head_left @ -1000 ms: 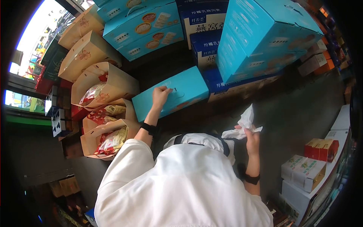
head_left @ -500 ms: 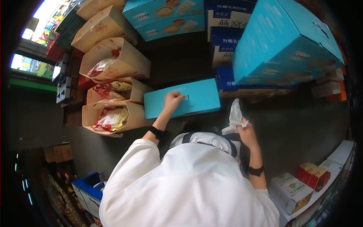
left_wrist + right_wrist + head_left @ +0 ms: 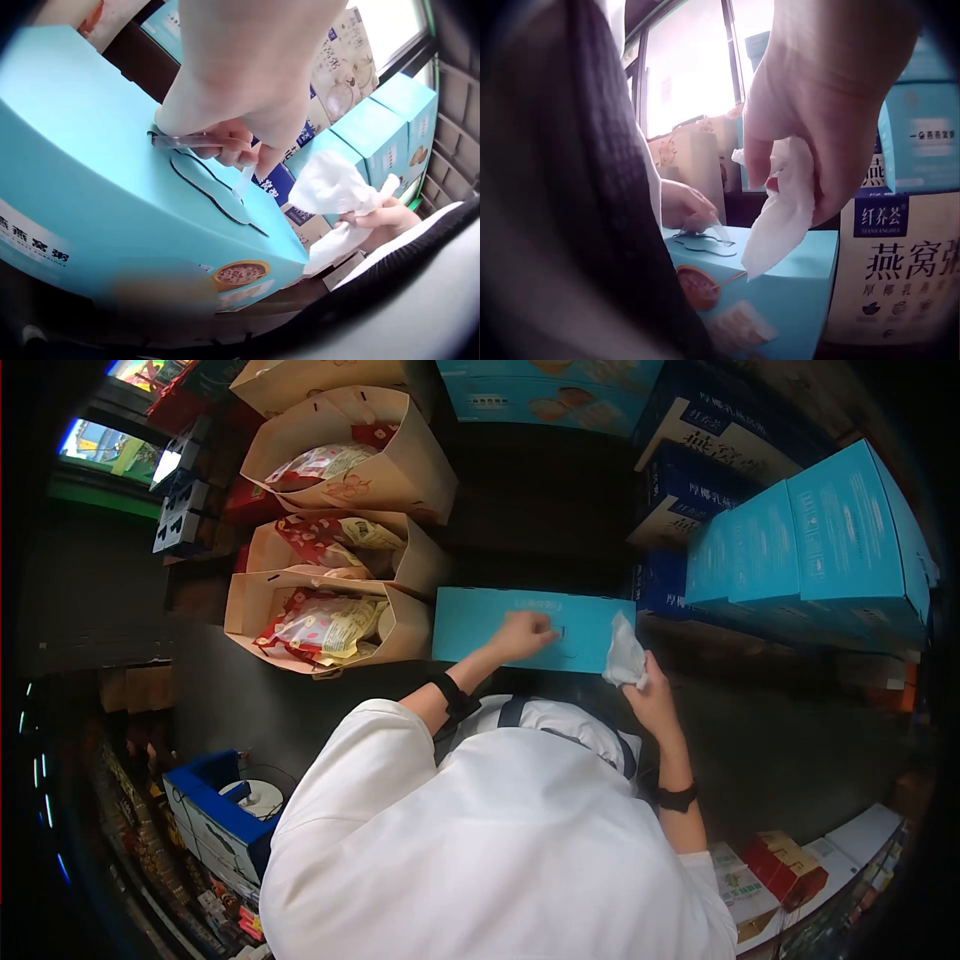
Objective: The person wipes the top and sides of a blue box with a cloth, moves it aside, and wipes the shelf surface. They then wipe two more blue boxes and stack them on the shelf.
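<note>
A turquoise carton point(image 3: 470, 625) with a printed bowl on its side lies in front of me in the head view. My left hand point(image 3: 522, 637) is over its top, fingers curled round a clear plastic carry handle point(image 3: 191, 140) that comes out of slots in the lid. A wavy cut line runs beside the handle. My right hand point(image 3: 652, 695) pinches a crumpled white tissue point(image 3: 624, 650), which overlaps the carton's right end in the head view. In the right wrist view the tissue point(image 3: 784, 214) hangs between thumb and fingers.
Open paper bags point(image 3: 405, 610) with red and yellow packets stand left of the carton. Stacked turquoise cartons point(image 3: 840, 540) and dark blue boxes point(image 3: 690, 490) stand at the right. More turquoise cartons point(image 3: 550, 400) are at the back. Small boxes point(image 3: 785, 870) sit at lower right.
The turquoise carton has turned from slanted to square with the view, the left hand staying at its handle. The right hand has brought the tissue near the carton's right end. The head view has shifted.
</note>
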`<state>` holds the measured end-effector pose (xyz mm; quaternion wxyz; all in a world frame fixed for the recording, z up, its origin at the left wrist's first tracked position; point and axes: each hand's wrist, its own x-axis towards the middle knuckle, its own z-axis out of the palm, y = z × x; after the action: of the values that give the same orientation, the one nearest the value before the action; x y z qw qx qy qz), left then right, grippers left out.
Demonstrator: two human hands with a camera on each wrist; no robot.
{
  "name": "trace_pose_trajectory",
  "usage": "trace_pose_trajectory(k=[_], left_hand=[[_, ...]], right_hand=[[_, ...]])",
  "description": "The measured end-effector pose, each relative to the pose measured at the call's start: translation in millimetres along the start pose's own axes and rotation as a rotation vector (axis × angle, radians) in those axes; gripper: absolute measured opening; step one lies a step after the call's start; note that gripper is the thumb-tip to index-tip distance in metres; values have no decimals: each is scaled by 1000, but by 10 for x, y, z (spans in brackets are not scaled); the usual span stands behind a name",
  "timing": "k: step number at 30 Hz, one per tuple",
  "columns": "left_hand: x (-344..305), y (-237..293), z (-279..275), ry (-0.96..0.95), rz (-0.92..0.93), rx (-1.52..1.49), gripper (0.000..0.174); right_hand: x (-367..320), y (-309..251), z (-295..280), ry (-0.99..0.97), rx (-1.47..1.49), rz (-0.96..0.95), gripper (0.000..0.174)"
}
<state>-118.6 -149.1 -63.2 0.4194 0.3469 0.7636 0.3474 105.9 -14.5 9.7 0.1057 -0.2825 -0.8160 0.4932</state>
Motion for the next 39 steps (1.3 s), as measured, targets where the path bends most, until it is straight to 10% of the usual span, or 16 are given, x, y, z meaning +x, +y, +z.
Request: trace_pose_trajectory(k=[7,22,28,34,39], left_hand=[[133,-333,20,193,563,170,21],[275,-235,-193,-205,239,110,22],[309,-285,-157,-216,208,89,20],[275,-291,-99,-92,245,105,21],[197,-155,-147,-138,116,95,24]], right_hand=[[398,300,695,24,-237,-49,30],[438,385,609,-185,-173,101,34],[104,297,-77,107,512,302,32],[548,626,-140,551,528,314,24],[506,643,-79,560,488,254,36]])
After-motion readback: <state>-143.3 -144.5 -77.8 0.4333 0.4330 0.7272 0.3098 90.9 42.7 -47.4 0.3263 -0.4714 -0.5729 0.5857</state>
